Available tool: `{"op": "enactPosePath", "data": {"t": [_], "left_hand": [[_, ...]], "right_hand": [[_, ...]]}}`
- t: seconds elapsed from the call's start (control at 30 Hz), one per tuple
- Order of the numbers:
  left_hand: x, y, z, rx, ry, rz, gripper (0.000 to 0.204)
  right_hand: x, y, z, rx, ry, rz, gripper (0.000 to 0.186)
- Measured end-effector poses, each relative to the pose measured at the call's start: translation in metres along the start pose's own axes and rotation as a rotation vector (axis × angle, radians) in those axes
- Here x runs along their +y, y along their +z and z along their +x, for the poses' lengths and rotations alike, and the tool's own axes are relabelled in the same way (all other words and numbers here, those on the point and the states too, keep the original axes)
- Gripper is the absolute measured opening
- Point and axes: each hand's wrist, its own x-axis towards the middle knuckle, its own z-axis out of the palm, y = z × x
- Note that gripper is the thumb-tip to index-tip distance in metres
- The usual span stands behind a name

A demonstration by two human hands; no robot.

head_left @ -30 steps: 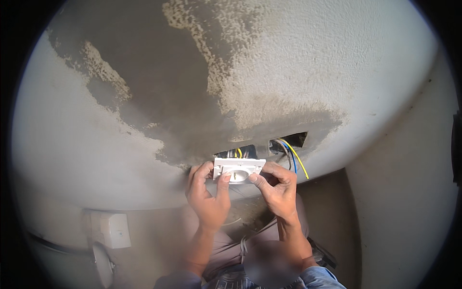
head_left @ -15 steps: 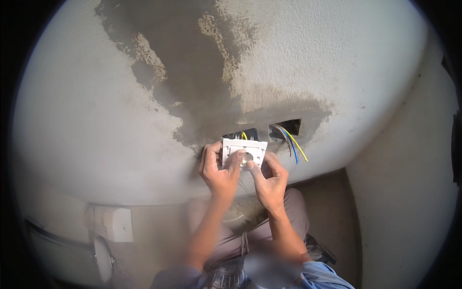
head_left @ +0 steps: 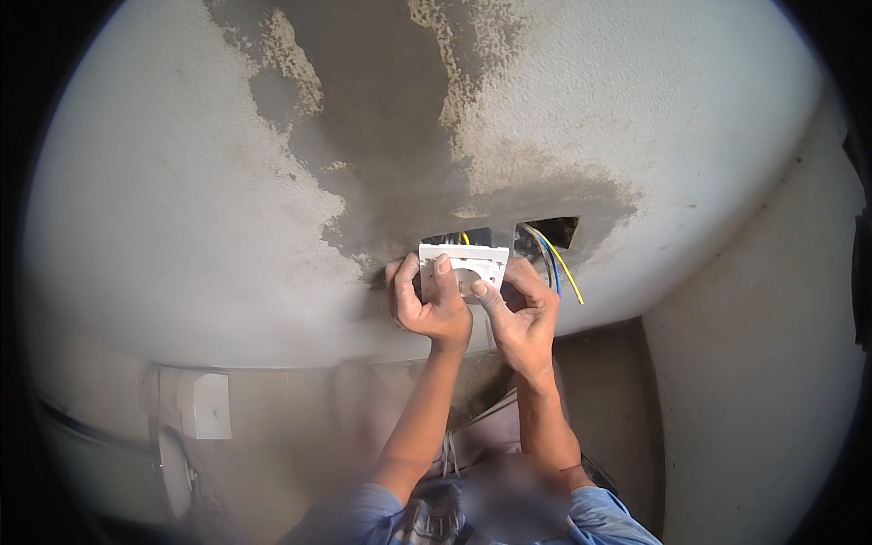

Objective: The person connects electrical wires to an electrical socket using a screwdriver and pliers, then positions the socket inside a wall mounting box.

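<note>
A white wall socket (head_left: 469, 275) with a square frame and round recess is held between both hands, tilted in front of the left wall box (head_left: 478, 236). My left hand (head_left: 438, 307) grips its left side, thumb on the front face, fingers behind the edge. Gripping the right side is my right hand (head_left: 522, 318), its thumb at the lower rim of the round recess. A yellow wire and darker ones show in the box above the socket's top edge. How they meet the socket's back is hidden.
Right of the socket, a second wall box (head_left: 552, 232) has loose yellow, blue and dark wires (head_left: 565, 268) hanging out. Grey plaster (head_left: 381, 163) surrounds both boxes. A white box (head_left: 211, 406) stands at the lower left. A side wall (head_left: 754, 363) rises on the right.
Both hands and the socket have shifted slightly up, closer to the left wall box. The socket tilts more, and my left thumb has moved from the recess toward the upper left of the face.
</note>
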Motion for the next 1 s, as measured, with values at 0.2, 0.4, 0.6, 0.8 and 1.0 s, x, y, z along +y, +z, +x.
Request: {"op": "enactPosePath", "data": {"t": [0.2, 0.4, 0.6, 0.8, 1.0], "left_hand": [[-0.016, -0.002, -0.006, 0.009, 0.138, -0.004, 0.025], [0.001, -0.046, 0.018, -0.435, 0.081, 0.032, 0.026], [0.026, -0.075, 0.048, -0.785, -0.348, 0.023, 0.025], [0.044, -0.081, 0.068, -0.928, -0.481, 0.123, 0.045], [0.047, -0.087, 0.086, -1.017, -0.590, 0.375, 0.044]], "right_hand": [[0.005, -0.003, 0.004, -0.051, -0.035, -0.003, 0.020], [0.005, -0.016, 0.006, -0.089, 0.004, -0.050, 0.029], [-0.002, -0.013, -0.005, -0.147, 0.147, -0.171, 0.049], [0.014, 0.002, -0.012, -0.185, 0.202, 0.209, 0.056], [0.007, -0.011, -0.003, -0.262, 0.277, 0.251, 0.057]]}}
